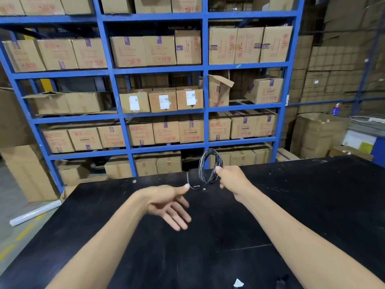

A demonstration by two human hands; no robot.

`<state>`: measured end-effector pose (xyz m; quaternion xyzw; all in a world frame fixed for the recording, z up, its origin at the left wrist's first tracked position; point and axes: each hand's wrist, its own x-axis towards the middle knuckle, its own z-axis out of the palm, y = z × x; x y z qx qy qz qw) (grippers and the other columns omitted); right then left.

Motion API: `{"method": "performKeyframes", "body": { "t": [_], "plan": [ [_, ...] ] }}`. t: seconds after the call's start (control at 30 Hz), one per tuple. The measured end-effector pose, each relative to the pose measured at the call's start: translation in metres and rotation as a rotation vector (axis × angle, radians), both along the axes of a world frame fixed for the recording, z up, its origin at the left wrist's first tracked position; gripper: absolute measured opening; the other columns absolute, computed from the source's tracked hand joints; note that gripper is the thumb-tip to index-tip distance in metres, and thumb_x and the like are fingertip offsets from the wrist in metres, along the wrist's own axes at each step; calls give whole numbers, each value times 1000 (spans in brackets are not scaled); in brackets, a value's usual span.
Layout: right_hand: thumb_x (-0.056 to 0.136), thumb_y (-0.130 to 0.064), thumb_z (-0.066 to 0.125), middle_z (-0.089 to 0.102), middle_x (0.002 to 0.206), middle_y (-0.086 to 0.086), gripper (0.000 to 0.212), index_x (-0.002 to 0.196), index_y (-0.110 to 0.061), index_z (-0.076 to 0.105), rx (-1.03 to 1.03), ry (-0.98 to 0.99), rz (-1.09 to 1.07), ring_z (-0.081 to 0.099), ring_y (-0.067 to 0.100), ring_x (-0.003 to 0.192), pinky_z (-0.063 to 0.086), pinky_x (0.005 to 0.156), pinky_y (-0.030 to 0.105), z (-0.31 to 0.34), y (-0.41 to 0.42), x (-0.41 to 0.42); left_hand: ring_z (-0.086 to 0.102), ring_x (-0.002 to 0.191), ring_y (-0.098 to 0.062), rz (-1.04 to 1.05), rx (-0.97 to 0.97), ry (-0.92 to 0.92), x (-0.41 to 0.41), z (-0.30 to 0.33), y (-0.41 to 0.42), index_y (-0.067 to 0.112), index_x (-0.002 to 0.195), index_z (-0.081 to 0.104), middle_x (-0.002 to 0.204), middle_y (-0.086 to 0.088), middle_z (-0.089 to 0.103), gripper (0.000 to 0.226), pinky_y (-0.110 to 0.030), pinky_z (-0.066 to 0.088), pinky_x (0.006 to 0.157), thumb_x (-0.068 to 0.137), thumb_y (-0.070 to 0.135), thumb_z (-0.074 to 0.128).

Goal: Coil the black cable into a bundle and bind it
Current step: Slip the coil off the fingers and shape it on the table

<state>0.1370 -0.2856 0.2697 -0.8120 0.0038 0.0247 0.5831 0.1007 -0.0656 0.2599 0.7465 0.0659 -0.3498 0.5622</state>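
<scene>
Coiled black cable (210, 166) held upright above the tabletop (291, 205)
My right hand (229, 178) pinches the coil; my left hand (168, 203) is spread wide, thumb beside the loose tail.

Cable coil (210, 166) above table (312, 205), shelves (160, 69) behind.

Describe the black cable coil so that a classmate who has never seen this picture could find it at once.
Start at the black table in front of the blue shelving stacked with cardboard boxes. Above the table's far edge, the right hand pinches the black cable coil. It is the only looped thing, upright, with a loose tail trailing toward the left hand.
</scene>
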Motion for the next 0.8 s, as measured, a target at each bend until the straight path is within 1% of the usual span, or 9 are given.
{"method": "performKeyframes", "body": {
  "t": [0.1, 0.17, 0.23, 0.3, 0.43, 0.5, 0.6, 0.7, 0.8],
  "plan": [
    [100, -26, 52, 48, 74, 6, 20, 88, -11, 56, 27, 29, 28, 48, 18, 65, 43, 77, 34, -4, 4, 1, 71, 96, -43, 274, -356, -8, 8, -22, -22, -4, 116, 51, 120, -35, 64, 49, -47, 62, 72, 103, 43, 45],
    [101, -25, 51, 52, 73, 5, 22, 89, -9, 60, 12, 25, 27, 50, 17, 65, 45, 74, 34, -7, 5, 0, 74, 84, -33, 445, -427, -155, 15, -26, -31, -4, 114, 57, 105, -27, 71, 26, -38, 63, 64, 104, 18, 46],
    [102, -23, 51, 54, 72, 4, 25, 92, -5, 65, -6, 18, 2, 51, 16, 63, 47, 70, 32, -9, 2, -2, 74, 72, -27, 544, -351, -326, 21, -26, -35, -5, 114, 60, 97, -23, 74, 20, -32, 61, 58, 101, 5, 49],
    [103, -22, 51, 56, 71, 4, 25, 95, -5, 67, -22, 26, -18, 51, 15, 63, 47, 66, 29, -12, -2, -1, 74, 68, -27, 572, -229, -467, 18, -21, -38, -5, 109, 63, 94, -25, 75, 18, -32, 62, 58, 99, 5, 53],
    [103, -22, 53, 61, 72, 2, 25, 99, -5, 71, -44, 62, 44, 53, 12, 61, 49, 59, 23, -15, -8, -1, 76, 72, -34, 450, 133, -666, 15, -22, -45, 1, 90, 71, 85, -26, 75, 22, -43, 64, 70, 97, 6, 51],
    [104, -18, 52, 63, 71, 2, 28, 86, -6, 70, -34, 51, 79, 52, 11, 59, 48, 54, 21, -15, -7, -2, 76, 68, -31, 406, 148, -668, 12, -20, -52, 1, 88, 74, 76, -21, 76, 27, -47, 63, 74, 93, 8, 48],
    [102, -15, 52, 59, 64, 3, 37, 67, -10, 63, -47, 5, 72, 51, 13, 57, 49, 56, 23, -18, -5, -1, 72, 65, -24, 435, -116, -503, 9, -12, -59, 0, 89, 70, 71, -13, 74, 31, -50, 62, 79, 89, 17, 44],
    [101, -14, 53, 59, 61, 1, 34, 71, -7, 68, -14, -2, 66, 51, 13, 56, 49, 54, 23, -19, -6, -1, 74, 81, -31, 375, -196, -412, 12, -12, -59, 5, 104, 68, 89, -16, 76, 32, -46, 62, 74, 95, 30, 50],
    [99, -14, 49, 66, 73, 4, 29, 84, -6, 73, 20, 29, 74, 50, 12, 58, 47, 52, 24, -17, -5, 1, 73, 82, -28, 431, -193, -481, 15, -20, -67, -1, 104, 70, 91, -16, 78, 23, -43, 63, 75, 100, 13, 53]
  ]
}}
